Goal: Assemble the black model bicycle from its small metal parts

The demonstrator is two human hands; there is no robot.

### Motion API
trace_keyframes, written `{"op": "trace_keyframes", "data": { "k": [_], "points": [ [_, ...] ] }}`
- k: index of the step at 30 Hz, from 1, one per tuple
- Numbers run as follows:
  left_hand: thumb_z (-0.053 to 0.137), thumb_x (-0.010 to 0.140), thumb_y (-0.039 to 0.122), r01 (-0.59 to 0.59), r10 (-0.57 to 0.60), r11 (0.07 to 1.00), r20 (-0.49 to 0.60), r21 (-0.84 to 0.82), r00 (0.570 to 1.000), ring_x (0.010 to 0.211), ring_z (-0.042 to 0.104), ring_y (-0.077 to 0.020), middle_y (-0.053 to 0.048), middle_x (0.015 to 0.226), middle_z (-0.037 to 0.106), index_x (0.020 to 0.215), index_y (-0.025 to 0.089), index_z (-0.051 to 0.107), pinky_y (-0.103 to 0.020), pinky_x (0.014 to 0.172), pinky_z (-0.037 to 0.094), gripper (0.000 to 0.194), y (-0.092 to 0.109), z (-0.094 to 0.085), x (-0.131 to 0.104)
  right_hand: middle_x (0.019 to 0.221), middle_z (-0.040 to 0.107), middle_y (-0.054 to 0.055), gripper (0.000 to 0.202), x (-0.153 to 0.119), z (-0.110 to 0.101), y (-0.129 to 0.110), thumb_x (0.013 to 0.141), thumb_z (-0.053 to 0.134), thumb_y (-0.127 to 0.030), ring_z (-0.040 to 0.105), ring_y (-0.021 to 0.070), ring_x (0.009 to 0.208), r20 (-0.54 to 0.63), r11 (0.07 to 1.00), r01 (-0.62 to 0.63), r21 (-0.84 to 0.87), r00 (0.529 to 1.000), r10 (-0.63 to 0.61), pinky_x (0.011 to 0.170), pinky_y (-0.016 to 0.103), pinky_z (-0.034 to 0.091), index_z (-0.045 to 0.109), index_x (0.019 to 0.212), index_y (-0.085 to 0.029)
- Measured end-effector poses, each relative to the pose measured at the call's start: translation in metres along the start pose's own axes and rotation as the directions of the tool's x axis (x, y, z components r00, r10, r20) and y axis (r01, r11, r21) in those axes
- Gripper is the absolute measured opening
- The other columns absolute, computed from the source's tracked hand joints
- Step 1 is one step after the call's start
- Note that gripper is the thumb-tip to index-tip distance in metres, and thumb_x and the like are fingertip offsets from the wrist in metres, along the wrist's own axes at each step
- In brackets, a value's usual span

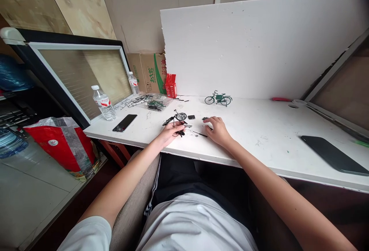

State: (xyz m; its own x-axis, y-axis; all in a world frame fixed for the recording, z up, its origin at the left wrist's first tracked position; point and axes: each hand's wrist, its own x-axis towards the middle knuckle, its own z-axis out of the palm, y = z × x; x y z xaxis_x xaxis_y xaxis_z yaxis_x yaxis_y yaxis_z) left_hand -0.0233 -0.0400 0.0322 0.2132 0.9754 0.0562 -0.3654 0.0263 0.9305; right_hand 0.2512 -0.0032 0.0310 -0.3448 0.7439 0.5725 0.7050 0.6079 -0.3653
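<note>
Left hand [172,132]: grasping the small black model bicycle [169,120], at the near side of the white flat table [248,122].
Black bicycle: one thin spoked wheel [181,116] seems mounted; probably half built.
Loose pieces: flat black square piece [191,117] and slim black rod [200,133], unattached, to the right.
Right hand [217,130]: fingers bent beside a tiny black part [205,118]; gripping, I cannot tell.

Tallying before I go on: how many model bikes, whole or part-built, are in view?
2: green bike standing before the white board; black bike in the left hand, partly covered. No others show.
</note>
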Motion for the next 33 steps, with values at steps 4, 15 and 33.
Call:
{"op": "trace_keyframes", "data": {
  "k": [4,15,33],
  "points": [
    [0.092,0.071,0.026,-0.002,0.002,1.0,0.004,-0.03,1.0,0.082,0.066,-0.0127,-0.004,0.088,0.072,0.101,0.015,0.072,-0.022,0.058,0.034,0.038,-0.001,-0.001,0.002,0.122,0.073,0.014,0.033,0.028,0.02,-0.016,0.094,0.056,-0.019,0.056,0.0363,0.121,0.052,0.999,0.032,-0.028,0.998,-0.031,0.095,0.05,0.048,0.064,0.126,-0.021],
    [0.092,0.072,0.029,0.021,-0.021,0.999,-0.005,-0.028,1.0,0.08,0.065,-0.0133,-0.004,0.085,0.071,0.1,0.014,0.073,-0.025,0.069,0.039,0.037,0.0,0.002,0.0,0.124,0.07,0.021,0.078,0.115,0.093,-0.042,0.087,0.072,-0.054,0.051,0.043,0.126,0.124,0.963,-0.212,-0.167,0.964,0.234,0.1,0.051,0.041,0.043,0.147,-0.012],
    [0.089,0.076,0.028,-0.028,0.029,0.999,0.029,-0.032,0.999,0.084,0.064,-0.0141,-0.004,0.089,0.069,0.102,0.016,0.073,-0.025,0.072,0.042,0.033,-0.004,-0.001,0.001,0.126,0.068,0.012,0.039,0.096,0.084,-0.043,0.088,0.057,-0.005,0.052,0.0292,0.118,0.16,0.997,0.065,-0.036,0.985,-0.058,0.093,0.036,0.041,0.071,0.122,-0.019]
  ]
}}
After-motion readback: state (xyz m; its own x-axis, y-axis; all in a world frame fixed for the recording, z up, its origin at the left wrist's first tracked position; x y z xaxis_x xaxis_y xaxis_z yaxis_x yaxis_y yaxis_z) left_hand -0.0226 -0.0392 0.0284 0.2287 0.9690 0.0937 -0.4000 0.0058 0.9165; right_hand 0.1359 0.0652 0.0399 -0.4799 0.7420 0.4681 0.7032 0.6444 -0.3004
